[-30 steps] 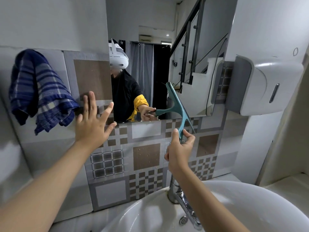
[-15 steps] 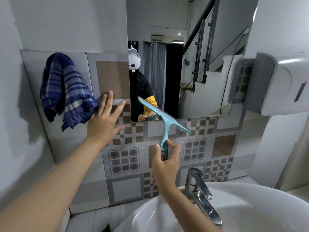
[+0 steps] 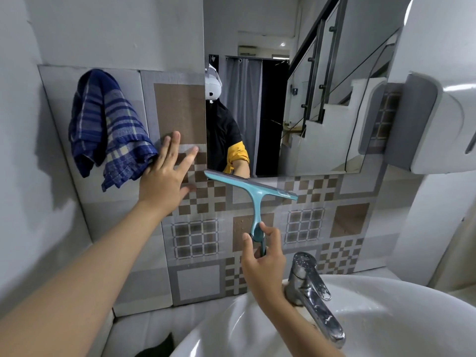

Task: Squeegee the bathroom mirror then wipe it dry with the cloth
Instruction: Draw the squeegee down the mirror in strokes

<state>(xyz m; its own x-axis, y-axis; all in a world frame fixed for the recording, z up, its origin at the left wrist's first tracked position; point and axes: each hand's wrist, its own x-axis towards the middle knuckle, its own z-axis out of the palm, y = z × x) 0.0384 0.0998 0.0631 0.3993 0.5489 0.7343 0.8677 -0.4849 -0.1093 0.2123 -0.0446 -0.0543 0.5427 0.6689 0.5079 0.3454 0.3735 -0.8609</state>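
Note:
The mirror hangs on the tiled wall above the basin. My right hand grips the handle of a teal squeegee. Its blade is tilted, the left end at the mirror's lower left corner and the right end lower, over the tiles. My left hand is spread flat against the tiles just left of the mirror. A blue checked cloth hangs on the wall to the left, its lower corner touching my left hand.
A white basin with a chrome tap sits below. A white and grey wall dispenser juts out right of the mirror. A white wall closes in on the left.
The squeegee has swung from near upright on the mirror's middle to a tilted line at its lower left edge. My right hand moved left and down. The view shifted left.

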